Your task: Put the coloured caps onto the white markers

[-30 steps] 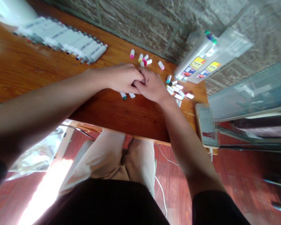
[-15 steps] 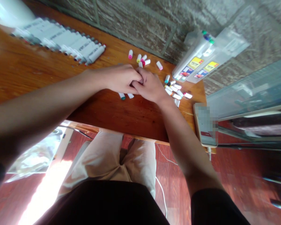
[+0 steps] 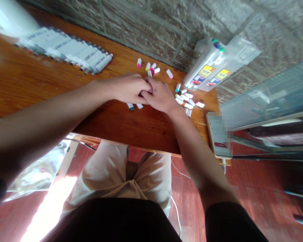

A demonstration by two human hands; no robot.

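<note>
My left hand [image 3: 131,88] and my right hand [image 3: 158,95] are pressed together above the wooden table, fingers curled and closed against each other. Anything inside them is hidden from view. Loose marker caps lie around them: a dark green-ended cap [image 3: 130,107] just below my left hand, a pink-ended cap [image 3: 169,74] beyond my right hand, and a small group with a yellow-ended cap [image 3: 147,66] behind both. More white caps [image 3: 188,105] are scattered right of my right wrist. Capless-looking grey markers [image 3: 102,64] lie side by side in a long row at the upper left.
Clear plastic cases [image 3: 209,72] with yellow labels stand against the brick wall [image 3: 141,27]. A phone or tablet [image 3: 218,134] with a cable lies at the table's right edge. A white rounded object [image 3: 12,18] sits at the far left of the wooden table [image 3: 131,131].
The camera view has shifted slightly, so the table and its things appear a little lower. My hands stay pressed together in nearly the same place.
</note>
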